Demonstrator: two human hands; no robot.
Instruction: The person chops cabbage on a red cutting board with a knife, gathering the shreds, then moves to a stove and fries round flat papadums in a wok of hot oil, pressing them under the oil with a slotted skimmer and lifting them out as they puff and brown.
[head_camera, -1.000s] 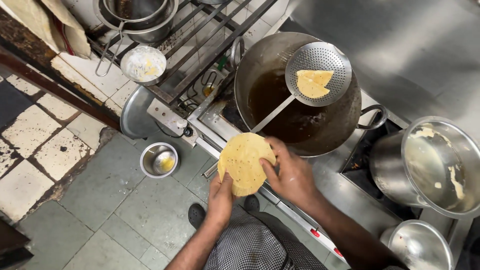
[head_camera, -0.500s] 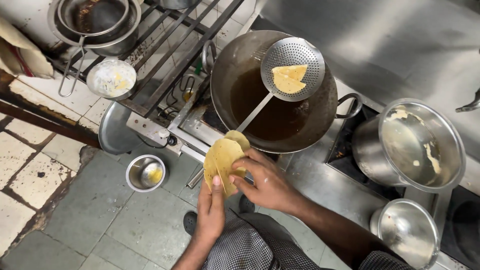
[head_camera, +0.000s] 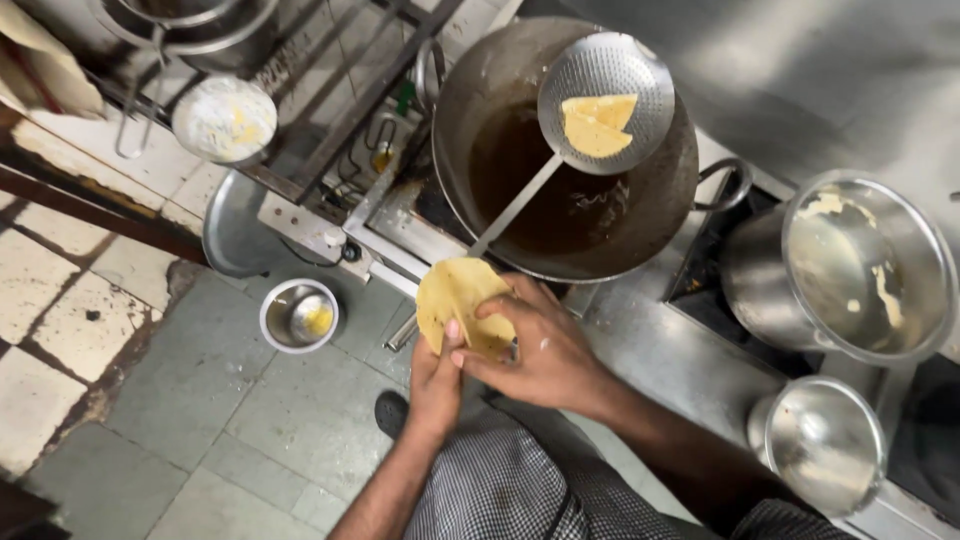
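Grey floor tiles lie below a stove where a dark wok (head_camera: 560, 170) holds oil and a skimmer (head_camera: 607, 100) with 2 fried pieces. Left hand (head_camera: 437, 375) and right hand (head_camera: 540, 345) both grip a folded yellow flatbread (head_camera: 455, 300) before the wok's rim; a small steel bowl (head_camera: 298, 315) sits on the floor nearby.

So a second ago the yellow flatbread (head_camera: 455, 300) was a full open round, held flat in front of the pan. Half a second later it was already folding up, and now it's doubled over into a smaller, thicker bunch. The right hand (head_camera: 540, 350) has slid over the top of it, fingers curled, while the left hand (head_camera: 437, 375) has come up under it with the thumb pressed on its lower edge.
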